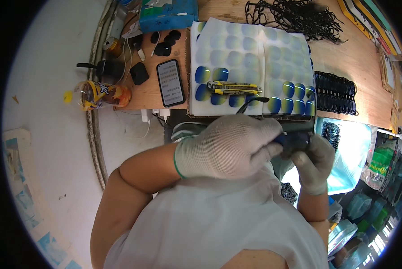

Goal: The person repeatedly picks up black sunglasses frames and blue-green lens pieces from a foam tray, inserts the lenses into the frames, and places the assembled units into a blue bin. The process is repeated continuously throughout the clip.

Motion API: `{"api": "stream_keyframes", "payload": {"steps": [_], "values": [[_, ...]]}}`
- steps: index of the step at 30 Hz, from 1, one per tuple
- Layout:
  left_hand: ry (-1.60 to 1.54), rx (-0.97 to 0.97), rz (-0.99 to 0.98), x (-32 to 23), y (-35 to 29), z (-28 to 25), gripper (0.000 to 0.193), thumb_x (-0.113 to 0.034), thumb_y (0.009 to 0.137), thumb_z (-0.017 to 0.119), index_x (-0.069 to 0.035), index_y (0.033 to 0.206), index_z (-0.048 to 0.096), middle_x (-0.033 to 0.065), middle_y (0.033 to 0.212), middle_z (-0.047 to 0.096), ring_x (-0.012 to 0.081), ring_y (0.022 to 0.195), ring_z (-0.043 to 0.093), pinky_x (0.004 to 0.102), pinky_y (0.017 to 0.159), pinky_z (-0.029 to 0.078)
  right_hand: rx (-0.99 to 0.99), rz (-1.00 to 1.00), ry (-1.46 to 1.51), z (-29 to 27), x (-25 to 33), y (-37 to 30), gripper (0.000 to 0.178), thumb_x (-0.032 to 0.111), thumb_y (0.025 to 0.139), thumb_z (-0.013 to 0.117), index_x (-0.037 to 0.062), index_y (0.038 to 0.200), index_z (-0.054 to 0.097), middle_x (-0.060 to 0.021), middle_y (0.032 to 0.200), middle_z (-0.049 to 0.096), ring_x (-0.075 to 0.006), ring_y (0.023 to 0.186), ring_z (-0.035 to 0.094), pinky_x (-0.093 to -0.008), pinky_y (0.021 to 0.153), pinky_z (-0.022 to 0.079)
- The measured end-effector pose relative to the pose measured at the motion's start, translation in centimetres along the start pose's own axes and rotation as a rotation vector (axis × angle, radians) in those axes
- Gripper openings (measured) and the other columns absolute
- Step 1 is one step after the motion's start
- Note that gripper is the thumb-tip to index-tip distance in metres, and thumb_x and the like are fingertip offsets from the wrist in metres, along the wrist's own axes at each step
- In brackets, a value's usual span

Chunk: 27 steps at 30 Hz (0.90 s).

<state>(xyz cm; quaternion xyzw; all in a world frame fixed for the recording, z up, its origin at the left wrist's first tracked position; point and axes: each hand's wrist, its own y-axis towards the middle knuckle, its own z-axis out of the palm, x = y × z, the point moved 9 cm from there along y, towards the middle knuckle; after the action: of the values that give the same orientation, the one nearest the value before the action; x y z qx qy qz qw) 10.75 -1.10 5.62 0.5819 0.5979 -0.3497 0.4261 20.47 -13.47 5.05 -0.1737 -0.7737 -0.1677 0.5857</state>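
Both hands wear pale gloves and meet in front of my chest. My left hand (230, 147) is closed round one side of a pair of dark sunglasses (298, 140), and one temple arm sticks up past its knuckles. My right hand (315, 163) grips the other side, thumb and fingers bent against the dark lens area. The fingers partly cover the glasses. Just beyond lies a shallow box of blue-to-yellow gradient lenses (274, 106) in rows, mostly under a thin white sheet (237, 33). A yellow utility knife (234, 88) rests on it.
Left of the lenses lie a phone (170, 83), several dark lenses (165, 45) and a tipped drink bottle (103, 95). A blue box (168, 15) stands behind. Black frames are heaped (295, 18) at the back and stacked in a row (335, 93) at right, above a pale blue plastic bag (355, 154).
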Motion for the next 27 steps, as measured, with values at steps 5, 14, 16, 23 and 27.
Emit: {"api": "stream_keyframes", "payload": {"steps": [5, 14, 16, 23, 27], "values": [[0.034, 0.077, -0.087, -0.6, 0.1, 0.9, 0.015, -0.013, 0.095, 0.068, -0.003, 0.102, 0.06, 0.0156, 0.078, 0.063, 0.0376, 0.069, 0.067, 0.044, 0.06, 0.052, 0.087, 0.106, 0.109, 0.0, -0.5, 0.0, 0.017, 0.011, 0.089, 0.072, -0.0052, 0.086, 0.069, -0.0089, 0.079, 0.068, -0.012, 0.064, 0.063, -0.0253, 0.056, 0.047], [-0.215, 0.269, -0.131, 2.3, -3.0, -2.2, 0.014, -0.017, 0.098, 0.066, -0.003, 0.102, 0.062, 0.0153, 0.077, 0.064, 0.0365, 0.068, 0.067, 0.0444, 0.063, 0.051, 0.17, 0.024, 0.061, 5.0, -0.2, 0.8, 0.024, 0.02, 0.092, 0.075, -0.0032, 0.092, 0.068, -0.0178, 0.084, 0.064, -0.031, 0.072, 0.063, -0.0373, 0.065, 0.05], [-0.01, 0.318, -0.07, 1.7, -2.9, -2.9, 0.014, -0.018, 0.098, 0.065, -0.004, 0.094, 0.064, 0.0151, 0.081, 0.067, 0.0335, 0.069, 0.069, 0.0412, 0.063, 0.052, 0.048, -0.014, 0.194, 5.7, -0.7, 0.8, 0.022, 0.019, 0.092, 0.075, -0.002, 0.092, 0.068, -0.018, 0.084, 0.064, -0.0312, 0.072, 0.062, -0.0377, 0.065, 0.05], [0.04, -0.027, 0.171, -0.7, -1.6, -3.4, 0.02, -0.021, 0.103, 0.059, -0.002, 0.099, 0.064, 0.0072, 0.069, 0.068, 0.0247, 0.058, 0.068, 0.035, 0.055, 0.051, 0.1, 0.011, 0.167, 3.9, 0.3, 3.0, 0.028, 0.024, 0.094, 0.071, -0.0016, 0.085, 0.062, -0.0128, 0.078, 0.06, -0.0263, 0.069, 0.059, -0.0371, 0.064, 0.046], [0.086, -0.151, 0.208, -1.2, -2.9, -4.0, 0.026, -0.026, 0.103, 0.06, 0.0, 0.101, 0.062, 0.0062, 0.068, 0.068, 0.0214, 0.058, 0.067, 0.0335, 0.055, 0.05, 0.106, -0.065, 0.267, 3.9, 1.5, 3.9, 0.027, 0.022, 0.093, 0.068, -0.0019, 0.083, 0.062, -0.0118, 0.075, 0.057, -0.0227, 0.069, 0.058, -0.0367, 0.064, 0.045]]}}
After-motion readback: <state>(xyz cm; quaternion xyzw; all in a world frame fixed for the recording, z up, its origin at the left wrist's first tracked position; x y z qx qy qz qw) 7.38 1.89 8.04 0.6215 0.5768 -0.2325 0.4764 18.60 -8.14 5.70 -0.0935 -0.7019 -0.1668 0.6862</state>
